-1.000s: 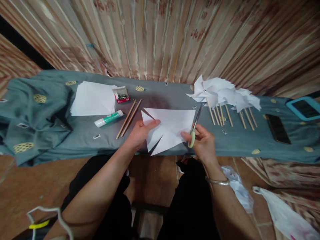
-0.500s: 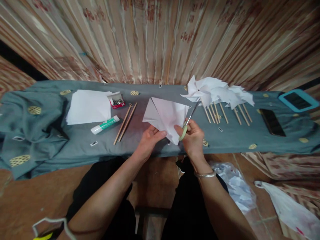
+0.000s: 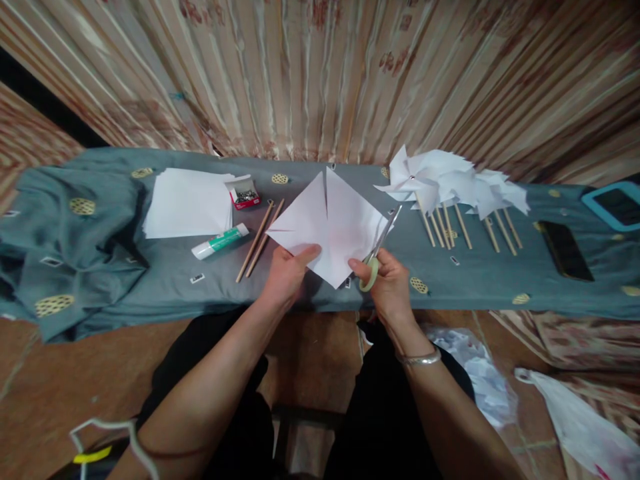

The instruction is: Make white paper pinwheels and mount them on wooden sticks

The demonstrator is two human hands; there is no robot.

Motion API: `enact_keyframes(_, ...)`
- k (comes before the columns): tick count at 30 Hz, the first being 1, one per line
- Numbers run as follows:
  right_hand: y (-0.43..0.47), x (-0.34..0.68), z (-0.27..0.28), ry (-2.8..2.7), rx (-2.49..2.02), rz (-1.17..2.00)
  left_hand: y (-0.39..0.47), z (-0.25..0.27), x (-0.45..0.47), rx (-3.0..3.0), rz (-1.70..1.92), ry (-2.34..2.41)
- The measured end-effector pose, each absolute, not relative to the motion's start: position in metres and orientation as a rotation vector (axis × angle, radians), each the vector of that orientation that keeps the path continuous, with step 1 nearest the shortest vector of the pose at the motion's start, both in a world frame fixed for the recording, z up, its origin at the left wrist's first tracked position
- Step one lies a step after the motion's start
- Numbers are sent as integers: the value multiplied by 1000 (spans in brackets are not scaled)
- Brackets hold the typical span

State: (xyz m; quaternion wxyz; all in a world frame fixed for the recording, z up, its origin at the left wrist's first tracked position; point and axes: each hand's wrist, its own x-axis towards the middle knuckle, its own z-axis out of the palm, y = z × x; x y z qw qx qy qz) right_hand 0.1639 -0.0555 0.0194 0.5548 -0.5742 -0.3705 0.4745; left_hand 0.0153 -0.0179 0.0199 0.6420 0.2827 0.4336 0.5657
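A square sheet of white paper (image 3: 320,223), turned like a diamond, is held up in front of me. Slits run inward from its top and left corners. My left hand (image 3: 293,270) pinches its lower left edge, thumb on top. My right hand (image 3: 385,277) grips the scissors (image 3: 371,270), which have pale green handles, and its thumb also rests on the paper's lower right edge. The blades point up and away beside the right corner; whether they cut into the paper there I cannot tell.
On the grey cloth (image 3: 170,287) at left lie a paper stack (image 3: 187,203), a box of pins (image 3: 245,195), a glue stick (image 3: 220,241) and two wooden sticks (image 3: 254,247). Several paper pinwheels (image 3: 413,177), a phone (image 3: 565,250) and a blue-framed device (image 3: 620,203) lie at right. A plastic bag (image 3: 480,373) sits below.
The paper has been turned and spread flatter, so its two slits now face up and left. My left hand has moved slightly left; the scissors stay in my right hand.
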Motion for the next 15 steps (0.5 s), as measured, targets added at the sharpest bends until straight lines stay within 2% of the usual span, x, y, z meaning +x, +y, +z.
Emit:
enact_keyframes(8,-63,165,27,-1012,-1370,1209,-7,17,10,719,1419,1055)
enact_keyframes(15,-85,161,27,-1234,-1418,1596,12,15,-9,845,1616,1160)
